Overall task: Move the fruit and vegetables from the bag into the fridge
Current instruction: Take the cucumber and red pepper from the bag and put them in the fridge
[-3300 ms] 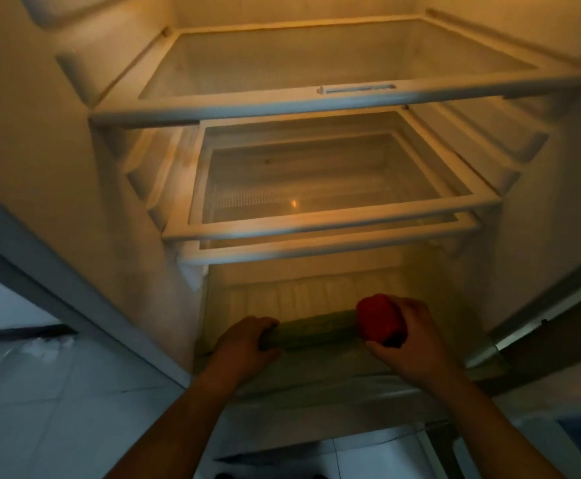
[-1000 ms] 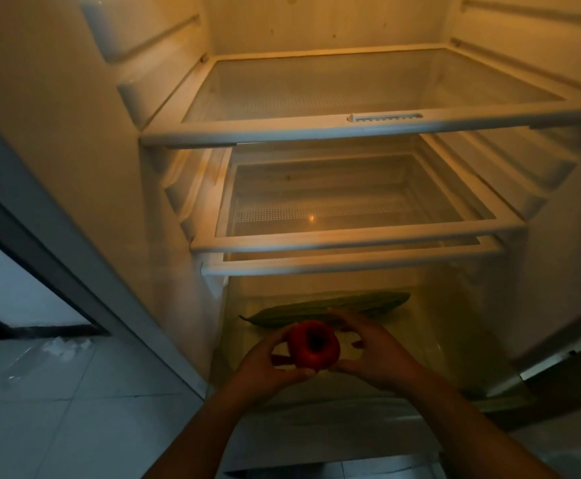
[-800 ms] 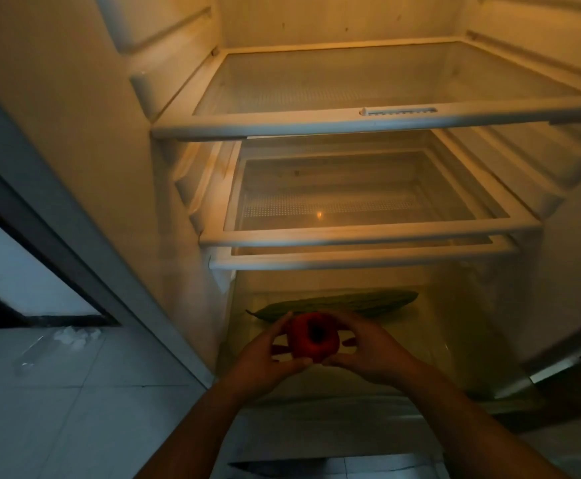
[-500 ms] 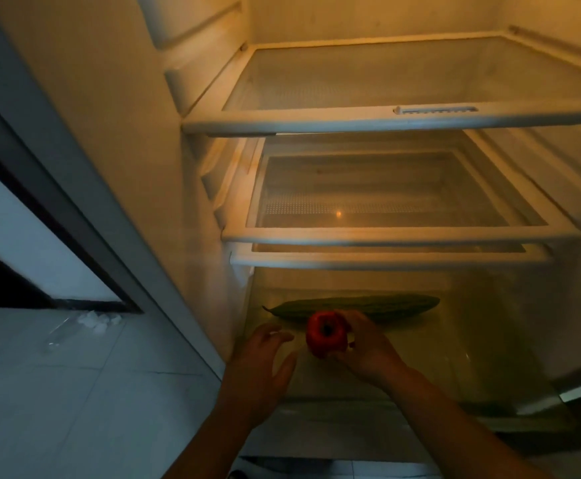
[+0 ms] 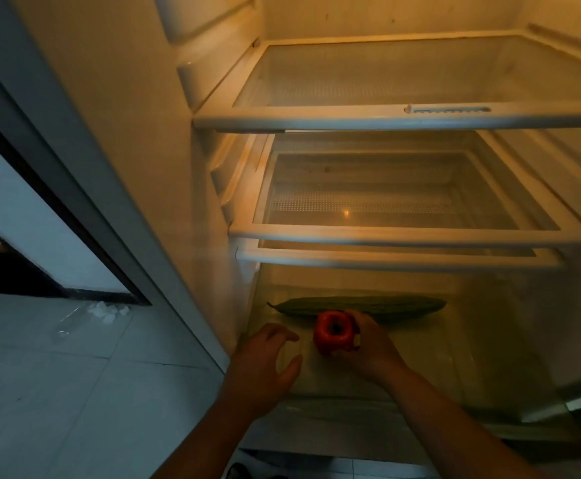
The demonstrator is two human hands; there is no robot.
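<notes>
- Partly done, by my reading: a gourd already lies in the bottom bin of the fridge, stretched left to right along the far side.
- The pepper is inside the bin too, just near of the gourd and towards the left, but not yet let go.
- The right hand grasps the pepper from its right side, fingers wrapped round it; whether it rests on the bin floor I cannot tell.
- The left hand is released, fingers loosely spread, just left of the pepper and apart from it.
- Left to do: set the pepper down and let go. The bag is out of view, so what remains in it cannot be judged.
- The pepper is red, glossy and lobed, its dark stem hollow turned towards the camera.
- The gourd is long, green and ridged, tapering to a point at its left end.
</notes>
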